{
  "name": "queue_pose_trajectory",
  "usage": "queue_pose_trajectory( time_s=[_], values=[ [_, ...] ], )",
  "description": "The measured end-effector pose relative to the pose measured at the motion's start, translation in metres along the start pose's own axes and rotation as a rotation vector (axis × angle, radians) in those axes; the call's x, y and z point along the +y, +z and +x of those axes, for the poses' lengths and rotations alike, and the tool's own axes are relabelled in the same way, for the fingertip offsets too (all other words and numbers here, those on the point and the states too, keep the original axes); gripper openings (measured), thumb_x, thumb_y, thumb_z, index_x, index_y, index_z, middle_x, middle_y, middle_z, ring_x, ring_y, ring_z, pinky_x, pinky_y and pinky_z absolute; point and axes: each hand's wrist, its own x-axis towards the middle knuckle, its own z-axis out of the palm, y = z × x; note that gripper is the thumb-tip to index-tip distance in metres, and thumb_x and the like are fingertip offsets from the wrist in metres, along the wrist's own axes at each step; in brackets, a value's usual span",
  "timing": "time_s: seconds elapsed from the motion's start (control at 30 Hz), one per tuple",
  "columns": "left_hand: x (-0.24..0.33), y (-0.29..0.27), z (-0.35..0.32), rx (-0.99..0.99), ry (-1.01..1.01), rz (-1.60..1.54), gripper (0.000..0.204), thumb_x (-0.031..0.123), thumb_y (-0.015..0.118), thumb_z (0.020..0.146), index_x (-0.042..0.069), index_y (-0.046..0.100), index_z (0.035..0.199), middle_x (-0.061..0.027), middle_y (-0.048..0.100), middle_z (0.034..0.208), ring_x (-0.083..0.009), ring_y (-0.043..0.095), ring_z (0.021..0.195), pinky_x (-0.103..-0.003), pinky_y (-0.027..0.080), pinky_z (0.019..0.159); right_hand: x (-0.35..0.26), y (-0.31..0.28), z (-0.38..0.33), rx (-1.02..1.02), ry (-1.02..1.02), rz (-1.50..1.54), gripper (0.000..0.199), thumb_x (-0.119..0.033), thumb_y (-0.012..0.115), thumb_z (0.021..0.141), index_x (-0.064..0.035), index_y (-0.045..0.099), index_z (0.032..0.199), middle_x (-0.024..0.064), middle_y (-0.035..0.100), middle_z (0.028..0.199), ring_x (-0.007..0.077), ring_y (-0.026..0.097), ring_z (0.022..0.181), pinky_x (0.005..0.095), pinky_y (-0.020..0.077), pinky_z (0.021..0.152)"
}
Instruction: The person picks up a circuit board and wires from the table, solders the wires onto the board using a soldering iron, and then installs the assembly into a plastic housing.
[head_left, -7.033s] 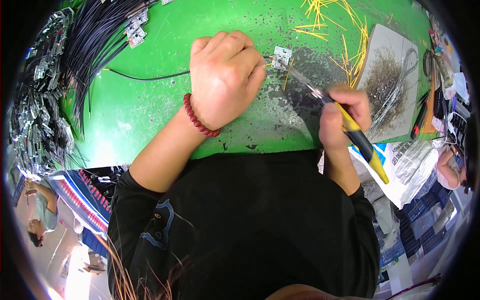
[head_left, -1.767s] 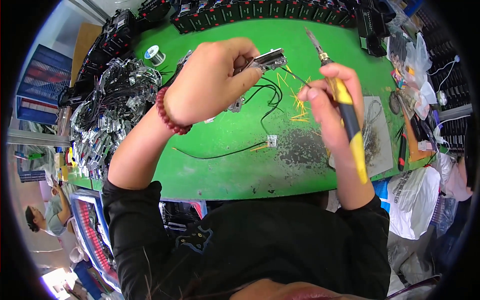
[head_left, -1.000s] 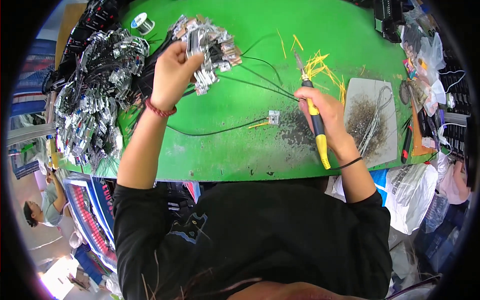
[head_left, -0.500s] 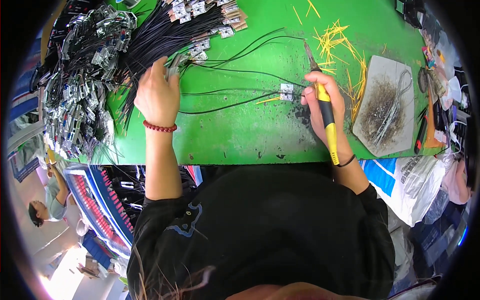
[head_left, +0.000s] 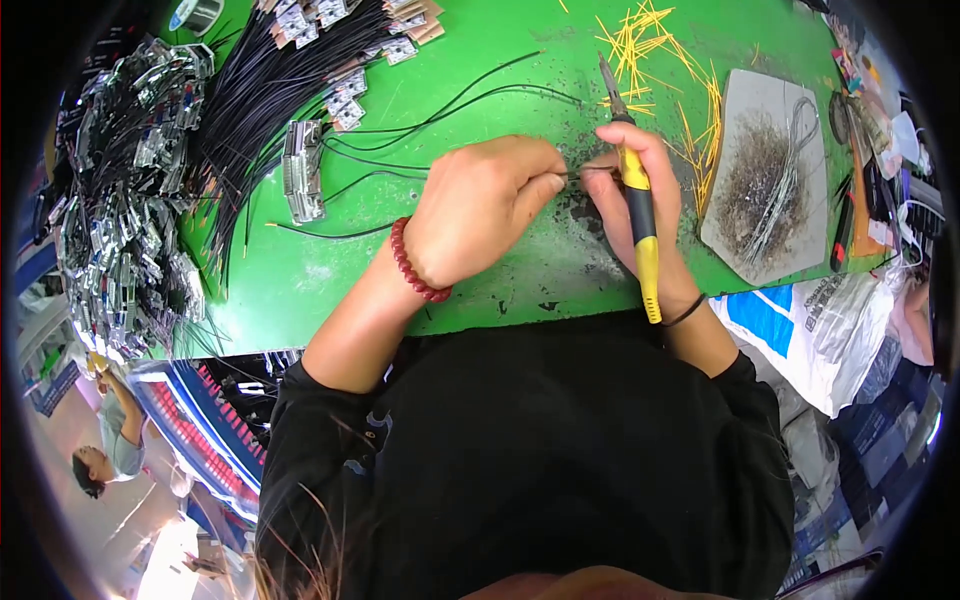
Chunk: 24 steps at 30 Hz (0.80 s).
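My left hand (head_left: 485, 205), a red bead bracelet at its wrist, is pinched at mid-table on a thin black wire (head_left: 573, 175). That wire runs across to the fingertips of my right hand (head_left: 666, 190). A soldering iron (head_left: 642, 215) with a yellow and black handle rests in my right hand, its tip pointing away from me. Left of my left hand lies a silver metal piece (head_left: 302, 172), with several black wires stretching right from near it. My left hand hides part of the wires.
Bundled black wires (head_left: 265, 85) with white tags lie at the far left, beside a heap of silver connectors (head_left: 130, 200). Loose yellow wires (head_left: 640, 45) are scattered at the back. A soiled grey board (head_left: 735, 105) with wire strands lies right. A solder spool (head_left: 197, 14) stands back left.
My left hand has moved right, from the silver metal piece to the wire beside my right hand. The white tag and yellow wire ends seen there before are now hidden.
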Motion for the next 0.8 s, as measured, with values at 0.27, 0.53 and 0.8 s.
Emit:
queue_pose_trajectory(
  time_s=[0.27, 0.53, 0.8],
  values=[
    [-0.006, -0.001, -0.009, -0.013, -0.074, 0.144, 0.008, 0.01, 0.064, 0.084, 0.004, 0.065, 0.089, -0.0125, 0.064, 0.084, -0.0318, 0.063, 0.076, -0.037, 0.05, 0.065, 0.004, -0.006, 0.009, 0.168, -0.159, -0.022, 0.043, 0.011, 0.06, 0.08, -0.0045, 0.052, 0.119, 0.0091, 0.07, 0.097, 0.0115, 0.064, 0.081, 0.0247, 0.0514, 0.073],
    [-0.004, 0.004, -0.009, 0.017, -0.057, 0.238, 0.007, 0.017, 0.062, 0.084, 0.01, 0.065, 0.086, -0.0086, 0.062, 0.079, -0.0311, 0.062, 0.072, -0.042, 0.049, 0.061, -0.001, 0.001, -0.002, 0.093, -0.144, -0.011, 0.041, 0.007, 0.067, 0.079, -0.0056, 0.055, 0.116, 0.0065, 0.069, 0.086, 0.0097, 0.064, 0.074, 0.0227, 0.0521, 0.064],
    [-0.002, 0.019, -0.01, 0.16, -0.079, 0.039, 0.006, 0.012, 0.066, 0.079, 0.007, 0.063, 0.082, -0.009, 0.062, 0.077, -0.0296, 0.062, 0.071, -0.039, 0.049, 0.06, -0.001, 0.002, -0.006, 0.119, -0.236, -0.044, 0.042, 0.007, 0.07, 0.077, -0.0039, 0.056, 0.114, 0.0093, 0.07, 0.088, 0.0118, 0.067, 0.075, 0.0236, 0.054, 0.066]
  ],
)
